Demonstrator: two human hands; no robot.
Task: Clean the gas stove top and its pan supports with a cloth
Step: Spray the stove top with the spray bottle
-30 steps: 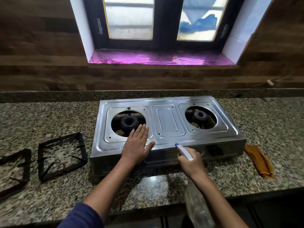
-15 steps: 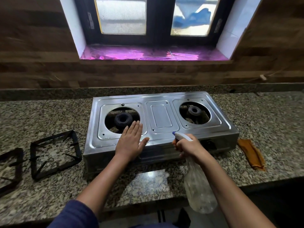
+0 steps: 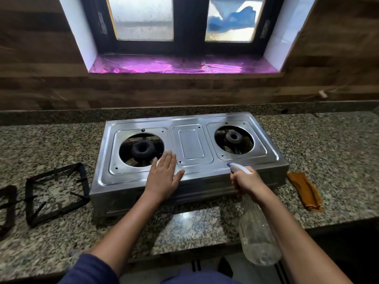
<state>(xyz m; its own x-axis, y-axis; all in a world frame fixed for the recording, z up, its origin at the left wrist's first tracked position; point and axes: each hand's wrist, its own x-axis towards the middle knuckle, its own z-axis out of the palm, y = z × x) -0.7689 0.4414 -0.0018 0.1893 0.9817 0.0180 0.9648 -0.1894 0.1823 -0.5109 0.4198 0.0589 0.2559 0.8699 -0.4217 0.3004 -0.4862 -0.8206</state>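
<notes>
A steel two-burner gas stove (image 3: 190, 148) sits on the granite counter with both burners bare. My left hand (image 3: 163, 177) lies flat on its front edge beside the left burner (image 3: 142, 149), fingers together, holding nothing. My right hand (image 3: 245, 180) grips the neck of a clear spray bottle (image 3: 256, 228), whose white nozzle with a blue tip points at the stove top near the right burner (image 3: 233, 137). Two black pan supports (image 3: 56, 191) lie on the counter to the left. An orange-brown cloth (image 3: 305, 190) lies folded to the right of the stove.
The granite counter (image 3: 338, 152) runs left to right, its front edge near my body. A wood-look wall and a window with a purple-lined sill (image 3: 180, 65) rise behind the stove.
My right hand has lifted the spray bottle more upright, so its body hangs below the counter edge. My left hand stays flat on the stove front.
</notes>
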